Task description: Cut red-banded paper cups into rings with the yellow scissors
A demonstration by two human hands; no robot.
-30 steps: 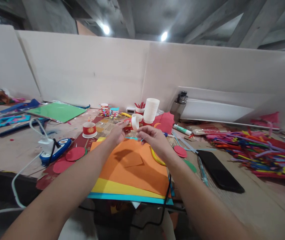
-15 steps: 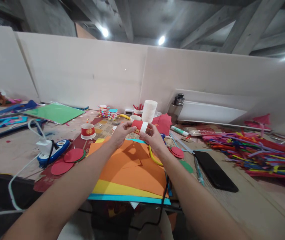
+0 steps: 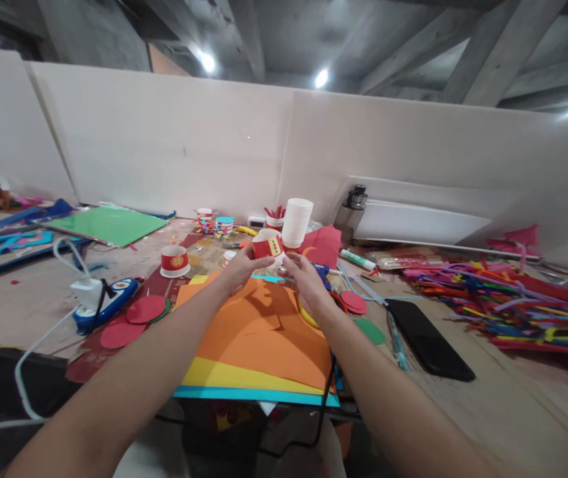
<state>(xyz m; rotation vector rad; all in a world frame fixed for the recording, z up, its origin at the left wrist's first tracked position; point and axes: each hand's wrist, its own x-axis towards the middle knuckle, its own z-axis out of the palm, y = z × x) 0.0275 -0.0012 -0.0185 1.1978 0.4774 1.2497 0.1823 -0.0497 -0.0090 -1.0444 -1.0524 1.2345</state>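
Note:
Both my hands hold a small white paper cup wrapped in a red band with a yellow label (image 3: 266, 245), raised just above the far edge of the orange paper. My left hand (image 3: 240, 269) grips its left side with closed fingers. My right hand (image 3: 302, 274) pinches its right side. Under my wrists lies a stack of coloured paper sheets, orange (image 3: 268, 335) on top of yellow and blue. A second red-banded cup (image 3: 175, 260) stands on the table to the left. A stack of plain white cups (image 3: 297, 222) rises just behind the held cup.
A blue glue gun on its white cable (image 3: 107, 297) and red paper circles (image 3: 144, 309) lie at the left. A black phone (image 3: 428, 338) and a pen (image 3: 396, 338) lie at the right, with a heap of coloured pipe cleaners (image 3: 513, 302) beyond. Green paper (image 3: 109, 224) sits far left.
The cup was on its side a second ago, its open mouth showing. It has been turned in my hands and now stands nearly upright, held by both hands.

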